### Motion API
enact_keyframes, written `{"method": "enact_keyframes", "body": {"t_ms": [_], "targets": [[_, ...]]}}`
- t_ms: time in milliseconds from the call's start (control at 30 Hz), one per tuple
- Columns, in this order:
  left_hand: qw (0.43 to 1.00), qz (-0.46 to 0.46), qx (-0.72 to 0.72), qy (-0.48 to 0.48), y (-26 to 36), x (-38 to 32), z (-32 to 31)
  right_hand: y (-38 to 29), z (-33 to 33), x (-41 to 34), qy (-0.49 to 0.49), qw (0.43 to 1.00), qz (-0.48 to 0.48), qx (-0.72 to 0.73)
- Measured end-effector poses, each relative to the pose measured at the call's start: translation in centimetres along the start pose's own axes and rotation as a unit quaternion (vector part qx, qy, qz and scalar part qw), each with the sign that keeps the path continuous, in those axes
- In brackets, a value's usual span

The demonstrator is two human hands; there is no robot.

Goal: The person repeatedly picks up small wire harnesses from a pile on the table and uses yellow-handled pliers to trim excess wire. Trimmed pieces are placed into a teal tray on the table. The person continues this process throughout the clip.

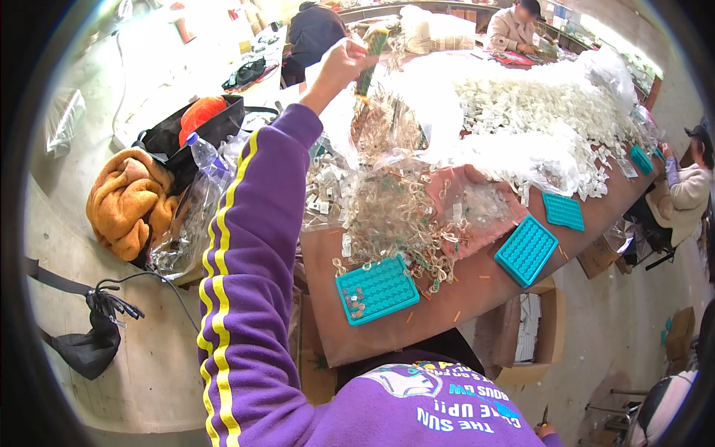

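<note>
My left hand, at the end of a purple sleeve with yellow stripes, is raised over the table's far left part. It grips a long green bundle with orange at its ends. Below hangs a heap of beige looped cords with small tags, partly in clear plastic. Close to the near edge, a teal moulded tray has several small round pieces in one corner. Low at the right, my right hand is partly hidden by my body and holds a small dark pointed tool, too small to identify.
Two more teal trays lie on the brown table. A large pile of white pieces covers its far part. Left are a water bottle, an orange-brown cloth and a black bag. Several people work nearby.
</note>
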State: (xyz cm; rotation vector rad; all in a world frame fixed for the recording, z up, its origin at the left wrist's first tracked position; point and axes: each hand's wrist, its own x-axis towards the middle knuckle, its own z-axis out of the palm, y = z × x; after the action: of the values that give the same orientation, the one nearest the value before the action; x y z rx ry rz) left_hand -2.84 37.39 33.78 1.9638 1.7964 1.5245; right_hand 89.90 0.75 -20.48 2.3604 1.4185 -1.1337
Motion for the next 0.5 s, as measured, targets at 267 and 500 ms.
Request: {"method": "enact_keyframes", "body": {"t_ms": [267, 500], "targets": [[0.987, -0.138, -0.058, -0.051, 0.9, -4.8, 0.0, -4.8, -3.5, -0.7, 0.256, 0.907, 0.057, 0.33], [0.989, -0.068, 0.067, -0.116, 2.1, -7.1, -0.3, -24.5, -17.1, -6.8, 0.316, 0.791, -0.267, 0.451]]}}
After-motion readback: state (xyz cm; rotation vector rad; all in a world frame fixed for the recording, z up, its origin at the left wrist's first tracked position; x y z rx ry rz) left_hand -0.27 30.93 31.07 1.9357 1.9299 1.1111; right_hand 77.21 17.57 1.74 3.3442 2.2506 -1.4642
